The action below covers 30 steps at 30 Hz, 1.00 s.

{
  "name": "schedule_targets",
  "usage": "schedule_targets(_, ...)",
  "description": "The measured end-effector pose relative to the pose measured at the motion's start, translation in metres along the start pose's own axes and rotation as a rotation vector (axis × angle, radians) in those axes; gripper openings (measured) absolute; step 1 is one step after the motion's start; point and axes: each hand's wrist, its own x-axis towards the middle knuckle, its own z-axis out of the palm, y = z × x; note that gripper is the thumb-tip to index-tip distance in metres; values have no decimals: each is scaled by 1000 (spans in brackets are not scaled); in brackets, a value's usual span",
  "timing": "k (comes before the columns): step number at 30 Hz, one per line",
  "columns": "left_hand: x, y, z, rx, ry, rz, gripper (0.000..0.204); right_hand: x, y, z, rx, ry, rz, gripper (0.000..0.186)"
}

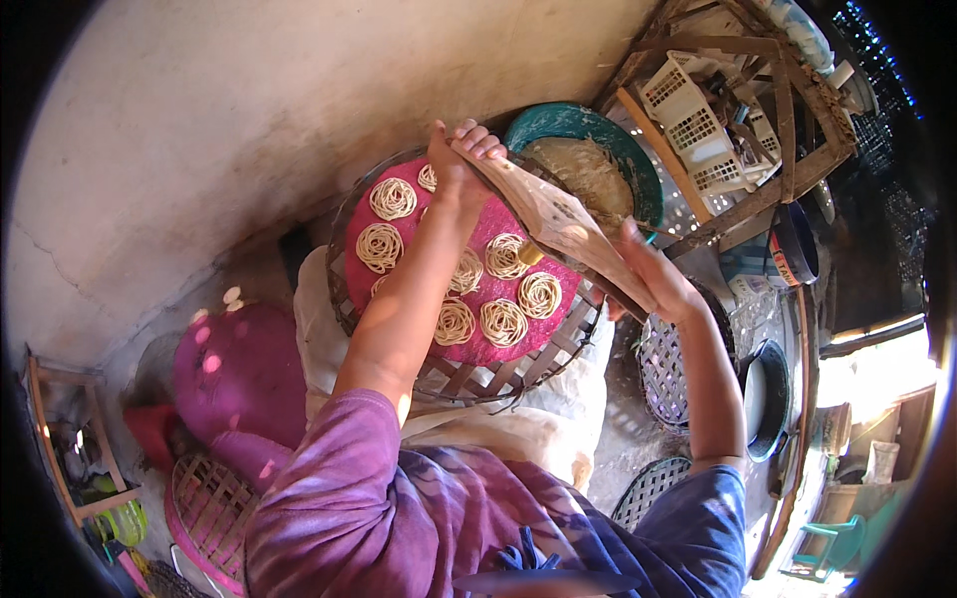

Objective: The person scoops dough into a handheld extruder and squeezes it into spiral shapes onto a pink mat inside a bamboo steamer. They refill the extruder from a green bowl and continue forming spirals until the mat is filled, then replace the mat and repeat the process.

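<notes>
1. Wood, pale and grained: a long wooden tool (568, 224) slants above the right half of a round woven tray (546, 365), over its edge.
2. My feed shows the left hand (463, 157) wrapped around the tool's upper end, beyond the tray's far edge, knuckles on top.
3. I log the right hand (662, 281) gripping the lower end, past the tray's right edge; thumb along the upper side, fingers partly hidden beneath.
4. A brass-coloured cylinder (530, 254) shows at the tool's near side. In my view it overlaps a coil of strands (503, 257); contact I cannot tell.
5. A magenta sheet (485, 221) covers most of the tray, leaving lattice bare along the near edge.
6. I note further pale coils (503, 323) on the sheet: some toward the left edge, some toward the near edge. The left forearm hides part of the group.
7. Beyond the tray's far right edge I see a teal basin (650, 189) containing a pale, doughy mass (583, 169); the tool crosses in front of it.
8. White cloth (568, 431) shows below the tray's near edge.
</notes>
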Motion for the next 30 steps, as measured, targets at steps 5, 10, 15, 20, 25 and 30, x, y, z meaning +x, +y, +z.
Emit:
schedule_targets(5,-1,9,-11,-130,-71,18,35,49,39,13,641,-312,-136,89)
schedule_targets(10,-10,16,-8,-183,-43,135,33,83,72,19,687,-343,-47,73)
schedule_targets(15,-2,30,8,-107,-107,172,29,100,73,20,-34,-78,-67,47)
schedule_targets(20,17,30,41,-41,-198,52,35,78,32,17,-287,2,-231,44)
schedule_targets(25,32,-5,44,230,54,103,51,10,-5,-32,-169,-11,-78,78)
schedule_targets(30,38,-47,10,10,527,116,58,14,-1,-38,-522,276,116,81)
